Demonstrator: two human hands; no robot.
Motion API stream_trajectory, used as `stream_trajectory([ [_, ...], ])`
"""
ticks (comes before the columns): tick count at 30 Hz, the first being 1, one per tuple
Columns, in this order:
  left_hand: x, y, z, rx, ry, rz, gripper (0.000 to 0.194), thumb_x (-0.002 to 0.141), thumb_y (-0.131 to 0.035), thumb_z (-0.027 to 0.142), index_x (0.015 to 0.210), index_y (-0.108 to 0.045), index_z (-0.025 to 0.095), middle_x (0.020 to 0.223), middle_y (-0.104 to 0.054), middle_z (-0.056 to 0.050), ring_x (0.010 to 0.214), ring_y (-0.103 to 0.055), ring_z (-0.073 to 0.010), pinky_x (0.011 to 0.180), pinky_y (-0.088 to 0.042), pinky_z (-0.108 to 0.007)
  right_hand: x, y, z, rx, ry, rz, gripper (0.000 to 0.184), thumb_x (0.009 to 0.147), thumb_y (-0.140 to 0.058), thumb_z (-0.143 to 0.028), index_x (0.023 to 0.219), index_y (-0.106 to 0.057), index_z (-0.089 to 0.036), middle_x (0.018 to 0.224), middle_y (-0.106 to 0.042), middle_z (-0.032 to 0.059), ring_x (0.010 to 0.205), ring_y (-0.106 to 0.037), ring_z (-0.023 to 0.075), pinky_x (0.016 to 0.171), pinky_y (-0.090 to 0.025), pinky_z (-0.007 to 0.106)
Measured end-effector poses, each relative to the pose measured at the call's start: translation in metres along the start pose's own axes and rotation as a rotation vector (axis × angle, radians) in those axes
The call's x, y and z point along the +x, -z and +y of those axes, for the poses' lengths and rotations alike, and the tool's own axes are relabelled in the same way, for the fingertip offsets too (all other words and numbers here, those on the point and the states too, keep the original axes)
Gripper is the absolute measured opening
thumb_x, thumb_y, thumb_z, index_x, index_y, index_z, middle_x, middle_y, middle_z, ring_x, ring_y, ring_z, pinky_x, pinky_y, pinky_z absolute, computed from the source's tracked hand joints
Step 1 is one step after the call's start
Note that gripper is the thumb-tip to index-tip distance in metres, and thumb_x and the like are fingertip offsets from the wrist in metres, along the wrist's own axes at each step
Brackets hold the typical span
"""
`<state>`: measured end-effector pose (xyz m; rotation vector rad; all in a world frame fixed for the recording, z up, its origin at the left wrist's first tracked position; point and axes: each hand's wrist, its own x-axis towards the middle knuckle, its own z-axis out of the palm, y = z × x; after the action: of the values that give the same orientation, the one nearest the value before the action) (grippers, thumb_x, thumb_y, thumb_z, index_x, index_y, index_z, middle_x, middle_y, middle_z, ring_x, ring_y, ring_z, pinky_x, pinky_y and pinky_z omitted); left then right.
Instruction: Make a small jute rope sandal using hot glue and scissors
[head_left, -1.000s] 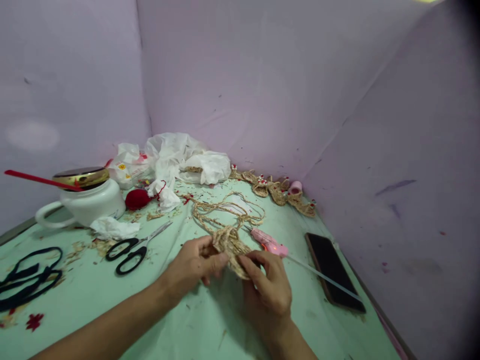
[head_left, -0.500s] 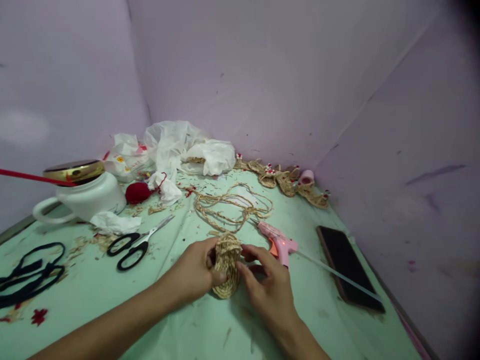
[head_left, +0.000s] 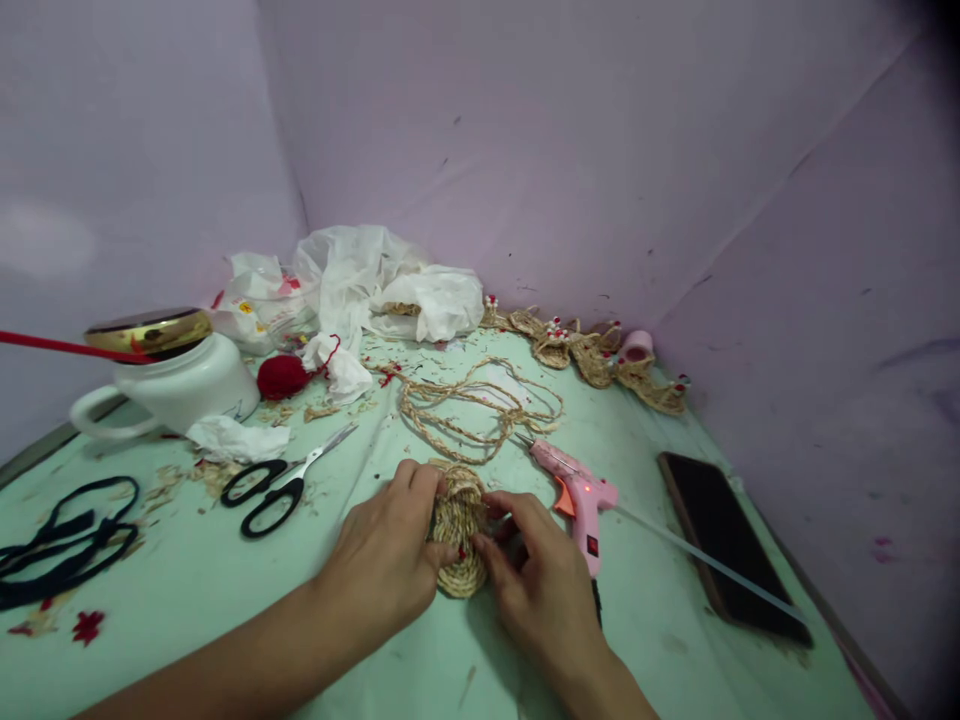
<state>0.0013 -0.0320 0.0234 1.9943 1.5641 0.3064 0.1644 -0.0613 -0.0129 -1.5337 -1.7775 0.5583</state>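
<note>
A small slipper (head_left: pixel 459 530) braided from straw cord stands out between my two hands near the front of the table. My left hand (head_left: pixel 394 540) grips its left side, the thumb lying across the lower sole and the fingers at the upper left edge. A tiny red spot shows by that thumb; I cannot make out what it is. My right hand (head_left: pixel 536 570) pinches the slipper's right edge between thumb and fingertips. Just right of that hand lies a pink glue gun (head_left: pixel 577 485) with a lit light and a long glue stick. A loose braided straw cord (head_left: pixel 457 420) lies beyond the slipper.
Black-handled scissors (head_left: pixel 281 490) and a dark cord (head_left: pixel 67 540) lie left. Behind them stand a white mug (head_left: pixel 187 385) with a gold lid and a red yarn ball (head_left: pixel 283 377). White plastic bags (head_left: pixel 352 275) and several straw slippers (head_left: pixel 592 360) line the wall. A phone (head_left: pixel 731 545) lies right.
The view has swung a little to the left, so things appear further right. My left fingers have moved up over the slipper's upper left edge. Both hands stay on the slipper.
</note>
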Motion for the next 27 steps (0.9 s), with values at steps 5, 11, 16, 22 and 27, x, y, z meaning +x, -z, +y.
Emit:
stream_trajectory([
  [5, 0.0, 0.004, 0.002, -0.068, -0.004, -0.053, 0.022, 0.071, -0.054, 0.023, 0.088, -0.04, 0.024, 0.095, -0.05, -0.003, 0.082, -0.053, -0.025, 0.065, -0.029, -0.032, 0.002, -0.001, -0.004, 0.053, -0.008, -0.018, 0.02, 0.075, -0.05, -0.008, 0.09, -0.054, -0.02, 0.084, -0.057, 0.0037, 0.074, -0.056, 0.0181, 0.064, -0.046, 0.031],
  [11, 0.004, 0.008, -0.001, -0.151, 0.008, -0.056, 0.025, 0.068, -0.059, 0.028, 0.087, -0.044, 0.024, 0.088, -0.054, -0.001, 0.07, -0.052, -0.0199, 0.059, -0.029, -0.028, 0.004, -0.001, -0.001, 0.15, -0.107, -0.047, 0.013, 0.077, -0.051, -0.015, 0.089, -0.051, -0.02, 0.081, -0.056, 0.0035, 0.07, -0.056, 0.0176, 0.061, -0.047, 0.031],
  [16, 0.008, 0.009, -0.006, -0.21, 0.099, 0.018, 0.041, 0.069, -0.058, 0.028, 0.107, -0.045, 0.024, 0.098, -0.057, -0.003, 0.072, -0.055, -0.0193, 0.06, -0.034, -0.028, 0.002, 0.003, -0.005, 0.245, -0.272, -0.088, 0.022, 0.076, -0.054, -0.02, 0.097, -0.046, -0.021, 0.086, -0.058, 0.0029, 0.065, -0.06, 0.0156, 0.059, -0.049, 0.029],
  [22, 0.01, 0.0, -0.006, -0.235, 0.074, 0.082, 0.059, 0.069, -0.058, 0.027, 0.125, -0.038, 0.026, 0.11, -0.055, -0.005, 0.083, -0.056, -0.023, 0.07, -0.04, -0.033, -0.002, 0.002, -0.015, 0.288, -0.323, -0.087, 0.024, 0.07, -0.056, -0.014, 0.09, -0.047, -0.023, 0.08, -0.06, 0.0002, 0.065, -0.06, 0.0159, 0.059, -0.049, 0.029],
  [27, 0.014, -0.003, -0.004, -0.578, 0.085, 0.064, 0.07, 0.06, -0.059, 0.016, 0.126, -0.036, 0.021, 0.105, -0.056, -0.007, 0.087, -0.059, -0.0222, 0.08, -0.044, -0.035, -0.003, -0.005, -0.019, 0.527, -0.266, 0.111, 0.028, 0.066, -0.058, -0.013, 0.089, -0.047, -0.022, 0.082, -0.056, 0.0003, 0.075, -0.06, 0.016, 0.069, -0.052, 0.03],
])
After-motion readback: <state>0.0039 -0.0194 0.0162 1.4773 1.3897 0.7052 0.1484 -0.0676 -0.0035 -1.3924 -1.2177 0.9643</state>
